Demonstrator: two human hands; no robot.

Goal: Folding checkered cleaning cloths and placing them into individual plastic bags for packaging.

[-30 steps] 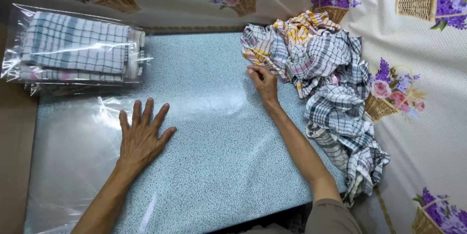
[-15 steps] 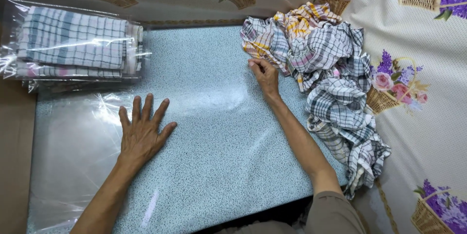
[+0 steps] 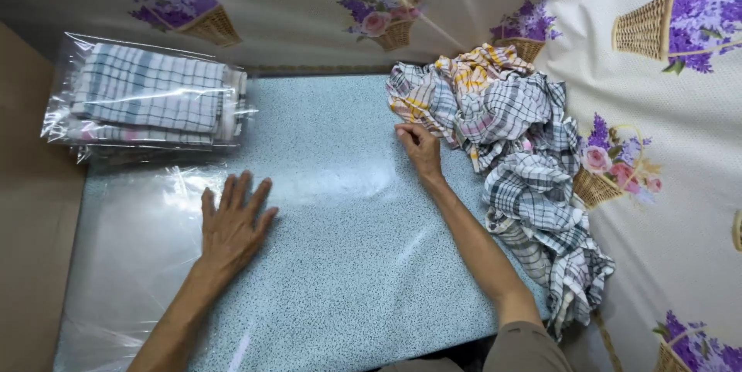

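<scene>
Two hands are on the speckled blue board (image 3: 325, 279): the left hand (image 3: 232, 225) lies flat, fingers spread, grasping nothing. The right hand (image 3: 421, 148) pinches the near edge of the checked cloth pile (image 3: 510, 148) at far right. Bagged folded cloths (image 3: 147, 94) sit far left.

Left hand (image 3: 232, 221) is flat on the speckled blue tabletop (image 3: 340, 279), fingers spread, partly on a clear plastic sheet (image 3: 131, 256). Right hand (image 3: 421, 148) pinches the edge of a heap of checked cloths (image 3: 518, 163) along the tabletop's right edge. A bagged stack of folded cloths (image 3: 147, 94) sits at the far left corner.
</scene>
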